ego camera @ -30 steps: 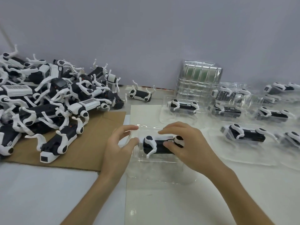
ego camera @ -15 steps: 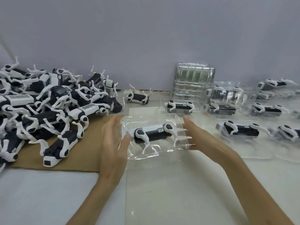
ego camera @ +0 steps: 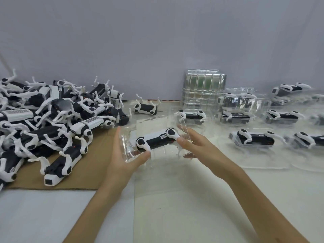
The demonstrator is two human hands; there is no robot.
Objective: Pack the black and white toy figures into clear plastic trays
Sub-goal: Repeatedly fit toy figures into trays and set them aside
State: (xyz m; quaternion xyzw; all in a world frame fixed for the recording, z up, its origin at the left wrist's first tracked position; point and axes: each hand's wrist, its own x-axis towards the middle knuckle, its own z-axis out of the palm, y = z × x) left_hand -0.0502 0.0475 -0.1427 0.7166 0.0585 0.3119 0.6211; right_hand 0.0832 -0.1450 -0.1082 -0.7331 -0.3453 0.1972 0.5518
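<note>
white table [ego camera: 175,207]; fingers of left hand [ego camera: 121,160] and right hand [ego camera: 201,151] grip a clear tray [ego camera: 164,156] holding a toy figure [ego camera: 156,139].

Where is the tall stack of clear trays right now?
In the head view, the stack of clear trays stands by the back wall, right of centre, just behind a packed tray.

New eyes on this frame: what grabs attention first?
A tangled heap of black and white toy figures covers the cardboard sheet at left. At centre, the left hand and right hand grip a clear plastic tray holding one toy figure. Filled trays spread out at right, beside a stack of empty trays by the wall.
</note>
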